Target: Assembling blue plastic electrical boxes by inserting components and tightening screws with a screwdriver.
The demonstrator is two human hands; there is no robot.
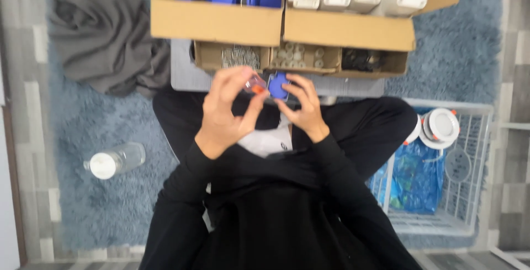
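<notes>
Left hand (226, 110): pinching small clear-and-orange part (255, 84). Right hand (301, 107): fingers closed on blue round part (277, 84), beside it, above the lap. Risk: loose fingertip grip may drop either onto blue carpet (83, 192).

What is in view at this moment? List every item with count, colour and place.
blue part: one, blue, held in the right hand's fingers
small orange-and-clear piece: one, at the left hand's fingertips, beside the blue part
cardboard boxes: two large, brown, top; left holds blue parts, right holds white blocks
small tray: one, brown, three compartments of small hardware, below the boxes
grey cloth: one, upper left on the rug
rug: one, blue-grey, shaggy
water bottle: one, clear with white cap, lying at left
wire basket: one, white, right; holds blue bag and white round fittings
left hand: one, black sleeve
right hand: one, black sleeve
</notes>
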